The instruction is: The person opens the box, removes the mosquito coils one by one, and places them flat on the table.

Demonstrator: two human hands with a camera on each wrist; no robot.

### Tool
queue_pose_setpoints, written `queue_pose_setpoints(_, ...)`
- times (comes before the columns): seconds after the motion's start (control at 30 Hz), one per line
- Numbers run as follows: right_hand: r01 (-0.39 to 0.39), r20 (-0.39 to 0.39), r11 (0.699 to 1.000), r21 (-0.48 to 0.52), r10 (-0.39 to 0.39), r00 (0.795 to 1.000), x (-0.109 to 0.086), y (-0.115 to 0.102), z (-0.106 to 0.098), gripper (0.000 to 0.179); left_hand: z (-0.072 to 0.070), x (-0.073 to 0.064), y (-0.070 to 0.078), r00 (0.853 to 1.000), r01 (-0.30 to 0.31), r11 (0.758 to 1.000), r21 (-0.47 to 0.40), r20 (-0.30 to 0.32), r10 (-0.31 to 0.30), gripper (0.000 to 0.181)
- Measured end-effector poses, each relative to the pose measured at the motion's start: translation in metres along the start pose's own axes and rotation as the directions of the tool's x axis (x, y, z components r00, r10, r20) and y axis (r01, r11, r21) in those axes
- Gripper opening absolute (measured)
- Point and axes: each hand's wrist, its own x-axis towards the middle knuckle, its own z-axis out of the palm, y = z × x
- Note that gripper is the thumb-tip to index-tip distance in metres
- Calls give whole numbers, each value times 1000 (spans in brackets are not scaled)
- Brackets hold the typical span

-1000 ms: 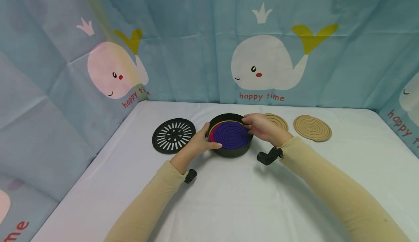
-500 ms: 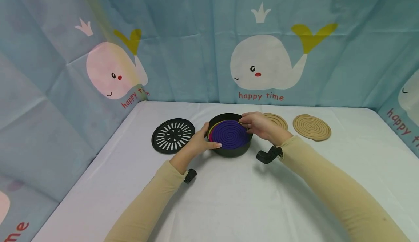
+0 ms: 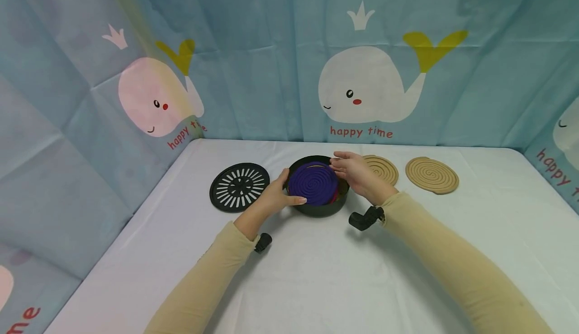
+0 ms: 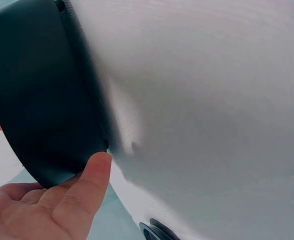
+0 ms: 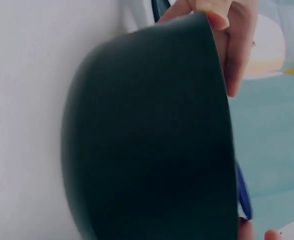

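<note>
A round black mosquito coil holder stands on the table, partly lifted rim facing up. My left hand grips its left side, with the thumb over the near rim. Inside lies a purple mosquito coil, set toward the left wall and a little above the rim. A sliver of a red coil shows beneath its right edge. At the holder's right rim my right hand hovers with loosely spread fingers, gripping nothing. The right wrist view catches the purple coil's edge near those fingertips.
A black slotted lid lies left of the holder. Two tan mosquito coils rest to the right: one tan coil partly behind my right hand, another tan coil farther out. A whale-printed curtain backs the white table.
The purple coil has shifted left inside the holder, uncovering some red at its right. My right hand has loosened its fingers from the coil's edge. The left hand stays in place.
</note>
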Motion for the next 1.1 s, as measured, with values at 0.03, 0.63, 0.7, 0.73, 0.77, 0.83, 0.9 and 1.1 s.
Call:
queue_pose_setpoints(0.03,4,-10,1000,15,-4,1000,1,1,1,53,0,0,0,1000,-2,1000,0,0,2,102)
queue_pose_setpoints(0.63,-2,-2,996,91,2,1000,2,1,0,47,-1,-1,2,1000,12,1000,-14,4,-12,103)
queue_pose_setpoints(0.7,-1,0,994,114,1,1000,2,1,1,48,-1,-1,1,1000,12,1000,-13,4,-12,103)
queue_pose_setpoints(0.73,-1,2,992,123,0,1000,2,0,1,48,-1,-1,1,1000,12,1000,-14,4,-12,103)
queue_pose_setpoints(0.77,-1,3,991,130,1,1000,2,0,2,48,-1,-1,1,1000,10,1000,-16,4,-10,103)
queue_pose_setpoints(0.83,-8,0,989,144,8,1000,3,0,3,49,-1,-1,1,1000,7,1000,-21,4,-7,103)
queue_pose_setpoints(0.9,-19,1,986,166,19,1000,4,-1,3,50,-1,-2,1,1000,2,1000,-24,5,-1,102)
queue_pose_setpoints(1.1,-66,18,974,218,63,998,5,-3,3,51,0,-2,2,1000,5,1000,-25,4,-5,102)
